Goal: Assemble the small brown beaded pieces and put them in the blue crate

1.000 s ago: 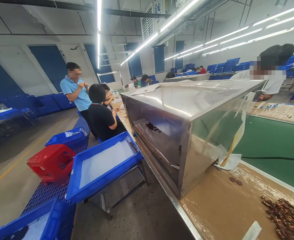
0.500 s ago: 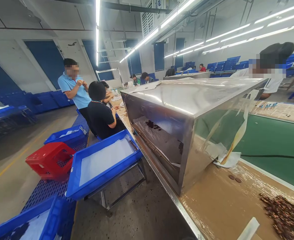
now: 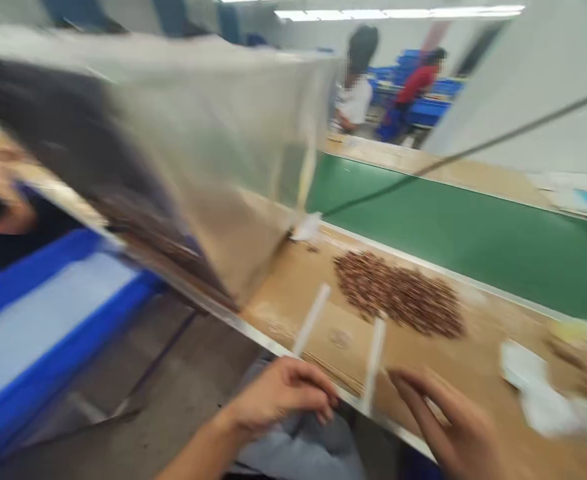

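Left hand loosely curled, empty, at brown-lined bench edge, right hand open, gripping nothing, by white strips; slow, light fingers best w/ loose brown heap just beyond, green belt further off.

The desk is a tan, brownish surface mottled with paler smears, and the heap of pieces on it is a speckled reddish-brown with darker flecks. Two white strips stand pale against the tan. Behind runs a flat green band with a thin pale edge. The tray has a vivid blue rim around a whitish liner. The blurred steel housing reads silver-grey. Farther off, one co-worker's top is red, another's top is white, and the crates are blue.
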